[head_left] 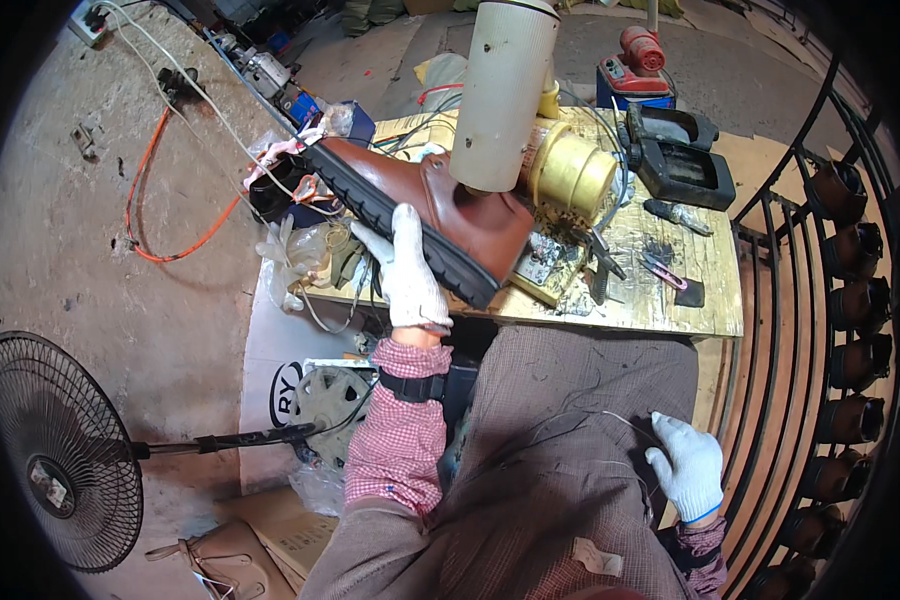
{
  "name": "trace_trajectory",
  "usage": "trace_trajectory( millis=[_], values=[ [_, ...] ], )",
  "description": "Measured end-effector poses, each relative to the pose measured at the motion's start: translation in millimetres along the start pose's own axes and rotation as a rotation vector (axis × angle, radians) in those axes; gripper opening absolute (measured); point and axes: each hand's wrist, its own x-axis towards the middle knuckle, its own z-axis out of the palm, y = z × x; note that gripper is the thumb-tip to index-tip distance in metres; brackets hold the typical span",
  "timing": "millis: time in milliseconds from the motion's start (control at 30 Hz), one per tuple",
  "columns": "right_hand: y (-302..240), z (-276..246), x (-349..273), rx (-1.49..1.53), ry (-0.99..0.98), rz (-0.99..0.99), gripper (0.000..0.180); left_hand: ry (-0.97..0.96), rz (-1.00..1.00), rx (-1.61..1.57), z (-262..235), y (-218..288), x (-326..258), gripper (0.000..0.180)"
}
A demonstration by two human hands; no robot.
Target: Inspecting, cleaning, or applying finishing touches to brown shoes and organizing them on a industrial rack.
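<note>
Where the left hand is: white-gloved, flat against the black sole of a brown shoe; thumb and one finger spread apart, other fingers not clear, so can't tell if they grip.
Right hand: white-gloved, low at right beside the lap, fingers partly curled, thumb apart; a thin thread runs across the lap toward it, can't tell if pinched.
Shoe position: over the front-left part of the workbench, just below the pale cylinder; cylinder's lower end overlaps the opening, can't tell if inside or in front.
Shoe direction: toe to upper left, heel to lower right.
Long axis: diagonal, upper left to lower right; shoe tilted, sole turned toward the wearer and lower left.
Right of shoe: yellow drum close by, then pliers and pink-handled snips lying on the bench top; black trays behind these.
Far left: black fan, well apart from the shoe.
Far right: dark metal rack holding a column of brown shoes.
</note>
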Motion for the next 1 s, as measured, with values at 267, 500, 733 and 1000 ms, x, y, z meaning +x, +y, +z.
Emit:
trace_trajectory(
  millis=[267,500,733,1000],
  values=[
    [-10.2,-3.1,34.3,-0.024,0.002,-0.153,0.047,-0.01,-0.016,-0.134,38.7,37.0,6.8,0.112],
    [-48.6,-14.5,98.2,0.041,0.24,-0.417,0.053,0.041,-0.116,-0.174,17.1,20.4,-16.9,0.111],
    [-126.2,-13.4,194.6,0.039,0.573,-0.905,0.03,-0.03,-0.145,-0.229,-0.3,19.7,-73.6,0.088],
    [-51.5,40.9,89.8,-0.1,-0.494,-0.678,0.01,-0.047,-0.056,-0.34,-56.6,17.1,-36.4,0.097]
  ],
)
